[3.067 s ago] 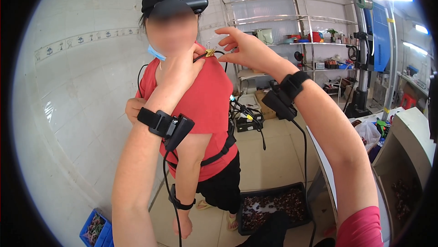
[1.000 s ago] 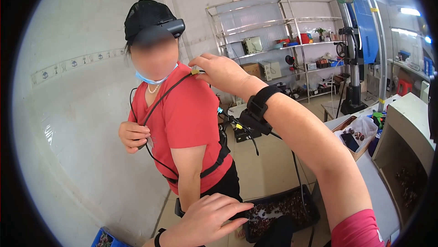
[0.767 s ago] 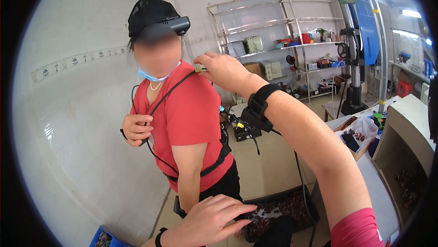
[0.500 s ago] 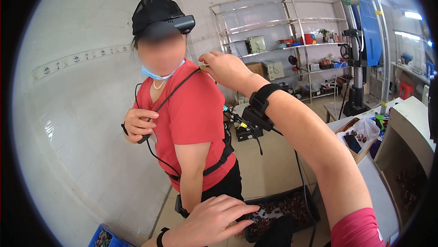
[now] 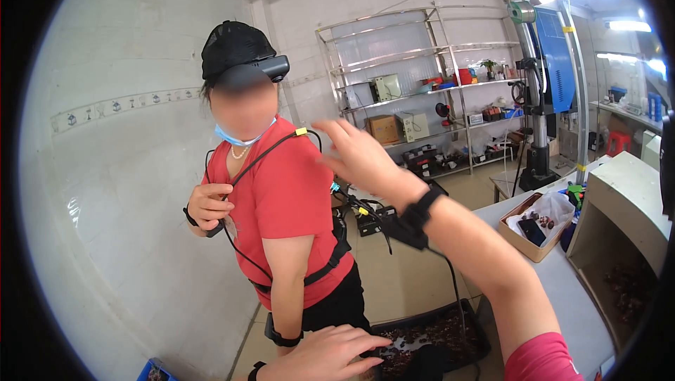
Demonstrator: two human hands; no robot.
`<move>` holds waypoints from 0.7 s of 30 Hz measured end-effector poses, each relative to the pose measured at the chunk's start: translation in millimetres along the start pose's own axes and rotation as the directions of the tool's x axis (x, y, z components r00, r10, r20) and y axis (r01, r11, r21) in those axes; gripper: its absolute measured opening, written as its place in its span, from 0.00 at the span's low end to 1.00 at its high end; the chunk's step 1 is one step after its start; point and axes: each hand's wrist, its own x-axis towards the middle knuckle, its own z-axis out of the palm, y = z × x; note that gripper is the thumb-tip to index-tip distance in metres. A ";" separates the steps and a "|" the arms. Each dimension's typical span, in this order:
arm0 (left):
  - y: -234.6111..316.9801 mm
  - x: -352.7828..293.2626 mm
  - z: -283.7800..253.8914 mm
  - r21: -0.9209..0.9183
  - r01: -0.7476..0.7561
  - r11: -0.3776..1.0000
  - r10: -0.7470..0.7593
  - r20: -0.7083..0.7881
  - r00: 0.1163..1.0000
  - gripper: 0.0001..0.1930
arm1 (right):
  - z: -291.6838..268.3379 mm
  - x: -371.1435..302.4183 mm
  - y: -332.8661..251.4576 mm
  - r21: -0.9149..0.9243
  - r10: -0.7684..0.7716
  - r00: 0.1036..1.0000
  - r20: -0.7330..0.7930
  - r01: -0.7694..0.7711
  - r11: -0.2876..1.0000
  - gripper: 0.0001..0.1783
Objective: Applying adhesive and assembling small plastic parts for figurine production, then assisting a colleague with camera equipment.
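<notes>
A black cable [image 5: 264, 149] runs over the shoulder of another person [image 5: 292, 205] in a red shirt, with a yellow tag [image 5: 301, 131] on it near the top. Just to the right of that shoulder, apart from the cable, my right hand [image 5: 360, 154] is raised with fingers spread and nothing in them, slightly blurred. It wears a black wrist strap with a box-shaped device [image 5: 411, 223]. Low in the picture my left hand [image 5: 327, 354] is open, fingers stretched to the right, beside the person's lowered arm. The person's own hand [image 5: 209, 205] holds a small black piece on the cable.
A black tray [image 5: 485, 335] of small dark parts sits on the floor. On the right, a table [image 5: 485, 219] carries a basket [image 5: 517, 230] with a plastic bag and a beige cabinet [image 5: 633, 191]. Metal shelves [image 5: 394, 103] stand behind; a blue crate [image 5: 149, 367] is lower left.
My right hand has let go of the cable by the yellow tag and moved right and down, its fingers spreading. My left hand stays low and open. The view has shifted slightly.
</notes>
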 end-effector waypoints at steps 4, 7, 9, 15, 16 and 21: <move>-16.5 -17.6 47.6 -0.166 0.024 0.986 -0.012 0.072 0.997 0.16 | -5.1 -104.8 -28.8 0.424 0.154 0.982 0.110 -0.187 0.886 0.29; -34.0 -32.9 88.4 -0.355 0.226 0.907 -0.163 0.198 0.966 0.17 | -9.3 -193.0 -57.1 0.469 0.397 0.835 0.380 -0.544 0.696 0.26; -50.3 -42.7 124.7 -0.389 0.301 0.871 -0.235 0.208 0.950 0.18 | -5.6 -243.6 -60.0 0.433 0.391 0.744 0.542 -0.647 0.628 0.21; -70.2 -64.9 213.4 -0.274 0.428 0.861 -0.372 0.233 0.898 0.24 | -6.7 -330.7 -72.3 0.457 0.284 0.583 0.762 -0.793 0.402 0.15; -65.3 -65.9 212.0 -0.278 0.498 0.822 -0.409 0.321 0.854 0.24 | -5.8 -334.3 -69.1 0.437 0.282 0.550 0.786 -0.817 0.377 0.15; -60.8 -65.3 224.3 -0.344 0.500 0.794 -0.386 0.350 0.854 0.25 | -0.9 -324.8 -65.9 0.389 0.298 0.485 0.822 -0.861 0.329 0.15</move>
